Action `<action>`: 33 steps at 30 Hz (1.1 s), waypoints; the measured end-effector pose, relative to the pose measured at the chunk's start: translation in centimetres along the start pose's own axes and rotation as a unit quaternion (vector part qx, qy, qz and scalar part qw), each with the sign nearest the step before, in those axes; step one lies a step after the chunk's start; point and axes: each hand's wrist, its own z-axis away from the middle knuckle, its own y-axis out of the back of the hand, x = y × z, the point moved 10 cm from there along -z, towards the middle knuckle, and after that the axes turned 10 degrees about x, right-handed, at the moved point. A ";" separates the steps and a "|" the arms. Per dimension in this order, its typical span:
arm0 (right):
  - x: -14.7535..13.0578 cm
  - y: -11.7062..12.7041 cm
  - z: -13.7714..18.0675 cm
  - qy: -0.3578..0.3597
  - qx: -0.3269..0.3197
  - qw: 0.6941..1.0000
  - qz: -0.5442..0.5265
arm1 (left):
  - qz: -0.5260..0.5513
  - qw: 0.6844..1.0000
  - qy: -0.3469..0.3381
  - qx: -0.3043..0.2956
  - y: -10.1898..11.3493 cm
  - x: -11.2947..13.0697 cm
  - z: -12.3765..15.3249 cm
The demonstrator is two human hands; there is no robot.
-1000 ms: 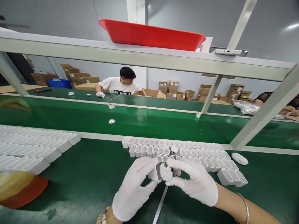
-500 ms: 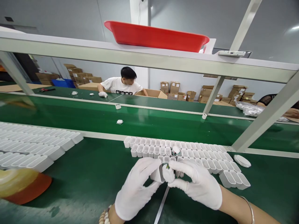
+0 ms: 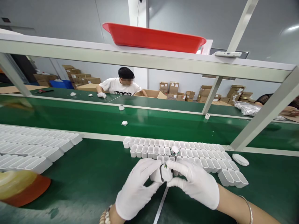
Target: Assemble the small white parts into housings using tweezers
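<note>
Left hand (image 3: pixel 137 189) pinched a white cup (image 3: pixel 155 176), tipped sideways, between thumb and fingers. Right hand (image 3: pixel 198 186) pinched a white part (image 3: pixel 166 175) between thumb and fingertips at the cup's mouth; couldn't tell how far in. Both were near centre, above the green table (image 3: pixel 88 183), nearer than the cup rows (image 3: pixel 144 151). Far side: belt (image 3: pixel 154 119), then a gloved co-worker (image 3: pixel 120 85). Red tray (image 3: pixel 154 39) sat on the shelf (image 3: pixel 149 59).

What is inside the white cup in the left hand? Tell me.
At the mouth of the white cup, the right hand holds a white part showing some green. The cup's inside is covered, so anything deeper cannot be seen.
</note>
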 end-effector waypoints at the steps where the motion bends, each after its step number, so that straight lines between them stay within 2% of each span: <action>1: 0.2 0.0 0.1 0.008 0.011 1.000 0.011 | 0.003 1.000 0.004 0.002 0.0 -0.1 0.1; 5: 1.4 0.0 0.7 -0.002 0.023 0.998 0.053 | 0.020 0.999 0.042 0.010 0.0 -0.8 0.3; 10: 1.3 0.1 0.6 -0.036 -0.003 0.999 -0.039 | 0.055 0.994 0.096 0.012 -0.2 -1.1 0.3; 13: 1.6 0.6 0.5 -0.076 0.018 0.993 -0.085 | 0.054 0.993 0.101 0.012 -0.2 -1.0 0.3; 16: 2.8 0.4 0.8 -0.154 0.020 0.981 -0.114 | 0.045 0.993 0.111 0.018 0.0 -1.0 0.3; 19: 4.5 -0.3 1.7 -0.266 -0.009 0.957 -0.112 | 0.048 0.993 0.108 0.027 0.2 -0.6 0.3; 22: 5.4 -2.2 2.7 -0.356 -0.086 0.915 -0.168 | 0.071 0.992 0.103 0.011 -0.2 0.0 0.3; 25: 4.7 -4.7 3.4 -0.397 -0.142 0.843 -0.334 | 0.102 0.990 0.097 -0.001 -0.6 0.5 0.5; 27: 3.9 -5.9 3.5 -0.404 -0.142 0.792 -0.436 | 0.110 0.989 0.098 -0.004 -0.8 0.6 0.7; 28: 3.8 -6.2 3.4 -0.402 -0.134 0.778 -0.463 | 0.109 0.989 0.101 -0.005 -0.8 0.5 0.8; 30: 3.8 -6.3 3.4 -0.393 -0.115 0.782 -0.469 | 0.108 0.988 0.106 -0.005 -0.9 0.4 0.9; 33: 3.8 -5.8 3.5 -0.380 -0.112 0.809 -0.434 | 0.110 0.988 0.109 -0.004 -0.9 0.3 0.9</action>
